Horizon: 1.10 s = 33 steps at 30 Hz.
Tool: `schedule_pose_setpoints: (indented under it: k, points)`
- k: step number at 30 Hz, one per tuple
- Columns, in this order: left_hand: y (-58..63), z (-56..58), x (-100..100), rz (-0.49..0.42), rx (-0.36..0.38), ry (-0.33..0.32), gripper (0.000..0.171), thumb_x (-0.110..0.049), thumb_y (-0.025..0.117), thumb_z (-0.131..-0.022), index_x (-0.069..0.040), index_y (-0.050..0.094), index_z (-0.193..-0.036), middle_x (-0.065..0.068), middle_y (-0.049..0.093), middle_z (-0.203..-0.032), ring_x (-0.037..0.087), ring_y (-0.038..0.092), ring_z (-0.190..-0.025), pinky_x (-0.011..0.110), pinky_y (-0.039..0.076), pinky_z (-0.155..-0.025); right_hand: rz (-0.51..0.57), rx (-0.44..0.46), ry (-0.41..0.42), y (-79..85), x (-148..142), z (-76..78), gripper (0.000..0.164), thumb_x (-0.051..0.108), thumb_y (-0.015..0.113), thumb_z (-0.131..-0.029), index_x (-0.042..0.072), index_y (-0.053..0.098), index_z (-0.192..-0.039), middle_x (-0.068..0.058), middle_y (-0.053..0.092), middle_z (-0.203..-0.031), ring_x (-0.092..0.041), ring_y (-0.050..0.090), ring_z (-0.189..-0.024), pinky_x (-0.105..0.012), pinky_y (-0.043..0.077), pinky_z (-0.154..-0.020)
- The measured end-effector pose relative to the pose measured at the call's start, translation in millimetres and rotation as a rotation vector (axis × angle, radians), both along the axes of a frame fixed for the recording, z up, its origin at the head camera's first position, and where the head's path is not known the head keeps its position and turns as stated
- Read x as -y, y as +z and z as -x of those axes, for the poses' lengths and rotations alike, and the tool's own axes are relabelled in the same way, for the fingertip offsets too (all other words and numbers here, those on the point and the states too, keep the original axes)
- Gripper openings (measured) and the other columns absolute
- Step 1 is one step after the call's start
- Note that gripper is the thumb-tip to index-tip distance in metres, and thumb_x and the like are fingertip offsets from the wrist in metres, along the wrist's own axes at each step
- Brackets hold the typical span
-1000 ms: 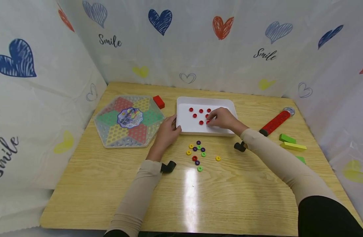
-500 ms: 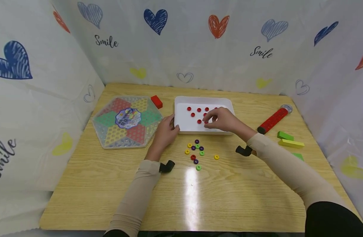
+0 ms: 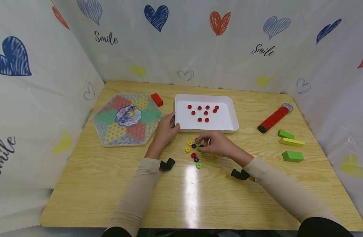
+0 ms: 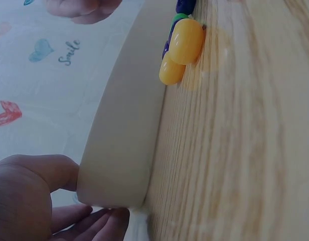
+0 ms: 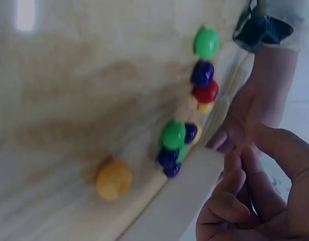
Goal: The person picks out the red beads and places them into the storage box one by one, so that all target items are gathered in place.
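My left hand point(image 3: 166, 131) grips the left end of a white tray point(image 3: 227, 124) that stands on the table. In the left wrist view its thumb lies against the tray wall point(image 4: 119, 130) and the fingers reach round the corner. Several red beads point(image 3: 200, 108) lie spread inside the tray. In front of it, my right hand point(image 3: 215, 144) hovers over a loose group of beads: yellow point(image 3: 187, 149), purple point(image 3: 196, 159), green point(image 3: 198, 166) and one red bead point(image 3: 193, 155). Its fingers are loosely bent, partly covering the group. The right wrist view shows nothing between thumb and fingers.
A hexagonal Chinese checkers board point(image 3: 128, 120) lies left of the tray, a red block point(image 3: 156, 99) beside it. On the right are a red glittery tube point(image 3: 273, 119), a yellow block point(image 3: 292, 142) and green blocks point(image 3: 293, 156). Heart-printed sheets surround the table.
My right hand has left the red beads inside the tray and come forward over the beads on the table. The left hand has stayed at the tray's left end.
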<state>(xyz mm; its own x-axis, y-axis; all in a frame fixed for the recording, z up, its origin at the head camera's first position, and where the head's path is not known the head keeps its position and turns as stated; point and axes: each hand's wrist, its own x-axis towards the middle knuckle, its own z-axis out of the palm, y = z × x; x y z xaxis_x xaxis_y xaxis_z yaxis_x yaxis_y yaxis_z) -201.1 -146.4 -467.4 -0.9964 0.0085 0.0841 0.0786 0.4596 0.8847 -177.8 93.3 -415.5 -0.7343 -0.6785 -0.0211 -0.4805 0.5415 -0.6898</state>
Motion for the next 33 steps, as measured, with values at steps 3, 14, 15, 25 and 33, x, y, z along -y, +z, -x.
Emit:
schedule_pose_setpoints:
  k: [3,14,15,25,33]
  points:
    - [1.5,0.7,0.1,0.001,0.000,0.001,0.058,-0.015,0.058,-0.097,-0.001,0.044,-0.151,0.022,0.048,-0.147,0.029,0.051,-0.139,0.035,0.051,-0.109,0.005,-0.001,0.008,-7.8,2.1,-6.8,0.018,0.010,0.082,-0.082,0.007,0.080,-0.100,-0.006,0.076,-0.096,-0.009,0.061,-0.072,-0.022,0.055,-0.064]
    - [4.7,1.4,-0.1,0.016,0.007,0.004,0.059,-0.015,0.059,-0.097,-0.001,0.044,-0.152,0.022,0.049,-0.146,0.029,0.053,-0.138,0.036,0.051,-0.109,0.013,-0.005,0.004,-26.4,5.6,-16.6,0.020,0.016,0.083,-0.083,0.011,0.080,-0.102,0.000,0.074,-0.096,-0.008,0.056,-0.072,-0.021,0.051,-0.062]
    - [4.5,1.4,0.0,0.012,0.006,0.002,0.059,-0.015,0.059,-0.097,-0.001,0.044,-0.152,0.022,0.049,-0.146,0.029,0.053,-0.138,0.036,0.051,-0.110,0.016,0.000,0.004,-27.2,6.3,-16.8,0.019,0.016,0.083,-0.083,0.011,0.080,-0.102,0.000,0.074,-0.096,-0.007,0.055,-0.071,-0.021,0.050,-0.061]
    - [3.5,1.7,-0.5,0.029,0.021,0.006,0.060,-0.016,0.058,-0.097,-0.003,0.043,-0.153,0.021,0.048,-0.149,0.028,0.052,-0.138,0.036,0.052,-0.109,-0.020,-0.019,0.018,-29.4,10.5,-16.3,0.013,0.015,0.083,-0.083,0.013,0.080,-0.095,0.003,0.073,-0.088,-0.006,0.053,-0.070,-0.020,0.048,-0.059]
    - [3.4,0.2,-0.4,0.045,0.022,0.017,0.059,-0.018,0.058,-0.097,-0.003,0.044,-0.152,0.020,0.049,-0.148,0.029,0.053,-0.138,0.037,0.051,-0.110,-0.029,-0.007,-0.004,-27.4,8.8,-15.0,0.009,0.014,0.081,-0.084,0.015,0.080,-0.093,0.004,0.074,-0.092,-0.006,0.058,-0.074,-0.020,0.052,-0.063]
